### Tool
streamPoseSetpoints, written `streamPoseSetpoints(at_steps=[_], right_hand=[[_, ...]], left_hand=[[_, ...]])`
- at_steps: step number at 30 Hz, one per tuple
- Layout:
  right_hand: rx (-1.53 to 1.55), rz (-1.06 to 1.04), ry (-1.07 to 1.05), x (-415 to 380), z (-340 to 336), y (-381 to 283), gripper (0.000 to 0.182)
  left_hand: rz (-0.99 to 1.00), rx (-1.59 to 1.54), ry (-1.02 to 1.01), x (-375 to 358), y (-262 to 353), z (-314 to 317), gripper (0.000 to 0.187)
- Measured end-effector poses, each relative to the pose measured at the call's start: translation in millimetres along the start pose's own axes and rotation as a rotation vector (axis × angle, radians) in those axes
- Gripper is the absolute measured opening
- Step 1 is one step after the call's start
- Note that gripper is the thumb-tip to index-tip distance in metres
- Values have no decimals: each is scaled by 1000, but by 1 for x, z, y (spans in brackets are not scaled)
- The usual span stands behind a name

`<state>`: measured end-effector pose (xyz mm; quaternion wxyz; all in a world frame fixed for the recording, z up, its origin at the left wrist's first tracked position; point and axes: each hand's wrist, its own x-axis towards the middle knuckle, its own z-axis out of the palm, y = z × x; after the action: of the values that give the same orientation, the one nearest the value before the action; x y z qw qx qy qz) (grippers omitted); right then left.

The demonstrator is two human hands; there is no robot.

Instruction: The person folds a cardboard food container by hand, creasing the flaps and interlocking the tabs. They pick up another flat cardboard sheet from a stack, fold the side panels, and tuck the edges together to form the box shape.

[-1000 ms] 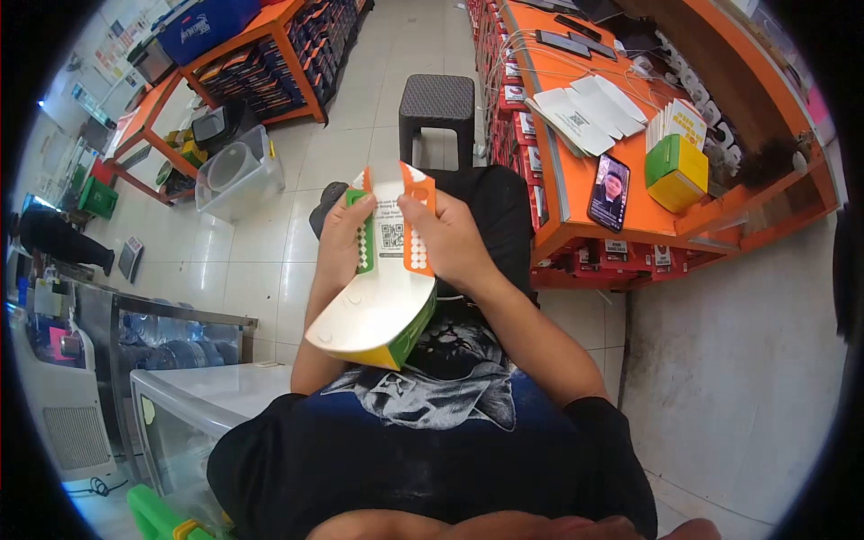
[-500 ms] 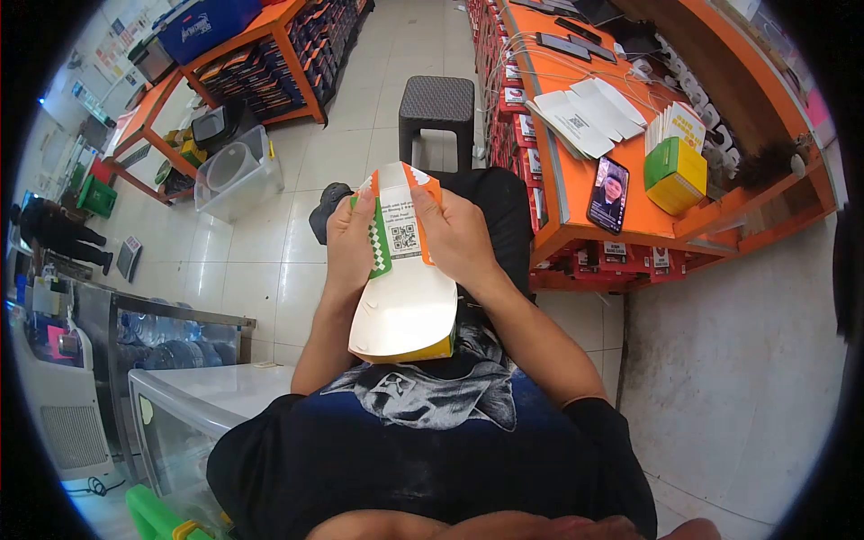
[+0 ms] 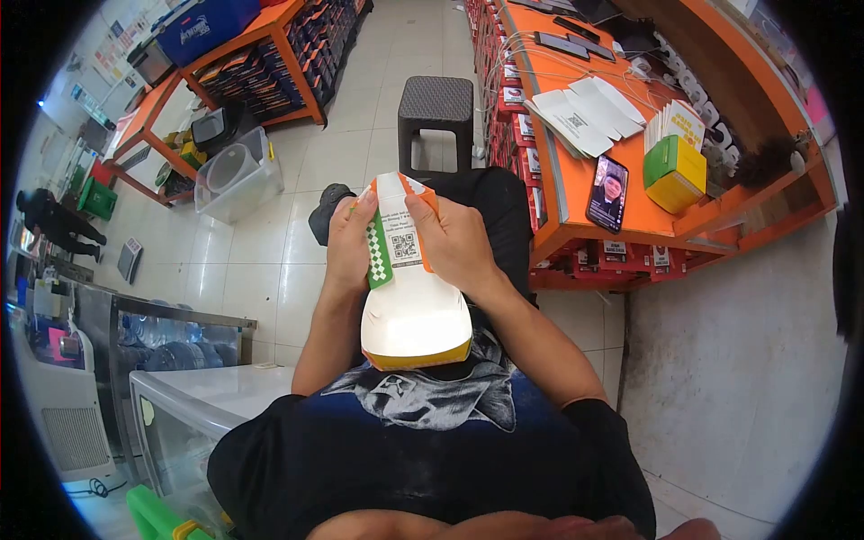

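The orange bench (image 3: 565,193) stands on the person's right, apparently so that its contents are within reach. A dark stool (image 3: 436,103) stands on the floor ahead. Flattened cartons (image 3: 589,117) lie piled on the bench, which likely saves space. The box (image 3: 416,326) is before the torso, its hollow base nearest the shirt and its lid extending away between the hands; whether the lap supports it cannot be told. A green-and-yellow carton (image 3: 677,173) sits on the bench near the phone. The left hand (image 3: 349,238) pinches the lid's left side, thumb above; the right hand (image 3: 457,241) pinches the opposite side likewise. Both are nearly closed, fingers mostly hidden beneath, a grip judged to steady the lid evenly. The phone (image 3: 609,193) lies at the bench's edge, screen visible, presumably for viewing. A printed code (image 3: 405,245) shows between the thumbs.
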<state>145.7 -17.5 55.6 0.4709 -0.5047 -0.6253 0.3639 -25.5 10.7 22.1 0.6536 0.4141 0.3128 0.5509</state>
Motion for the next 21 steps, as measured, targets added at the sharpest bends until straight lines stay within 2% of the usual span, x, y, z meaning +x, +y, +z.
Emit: streamPoseSetpoints(at_steps=[5, 8, 10, 11, 12, 14, 15, 16, 17, 19, 21], right_hand=[[22, 5, -36, 0, 1, -1, 42], [19, -7, 44, 2, 3, 3, 41], [349, 21, 178, 10, 4, 3, 42], [298, 39, 154, 9, -5, 2, 43], [298, 40, 156, 10, -4, 9, 43], [337, 71, 30, 13, -1, 28, 45], [335, 72, 32, 12, -4, 27, 45], [259, 96, -112, 11, -8, 26, 45], [185, 120, -257, 9, -11, 24, 45], [111, 141, -264, 9, -17, 18, 45], [37, 165, -271, 7, -15, 21, 45]], left_hand=[[25, -8, -67, 0, 5, -13, 35], [-76, 59, -23, -4, 11, -11, 34], [-214, 352, -218, -8, 14, -18, 36], [-166, 458, -310, -7, 14, -23, 40], [-167, 458, -312, -7, 10, -25, 40], [-153, 301, -171, -6, 4, -26, 41], [-157, 122, -86, -12, 18, 1, 41], [-157, 121, -86, -10, 14, -4, 41], [-186, 147, -122, -7, 7, -14, 39], [-208, 174, -160, -4, 11, -24, 37], [-162, 396, -337, -7, 18, -32, 32]])
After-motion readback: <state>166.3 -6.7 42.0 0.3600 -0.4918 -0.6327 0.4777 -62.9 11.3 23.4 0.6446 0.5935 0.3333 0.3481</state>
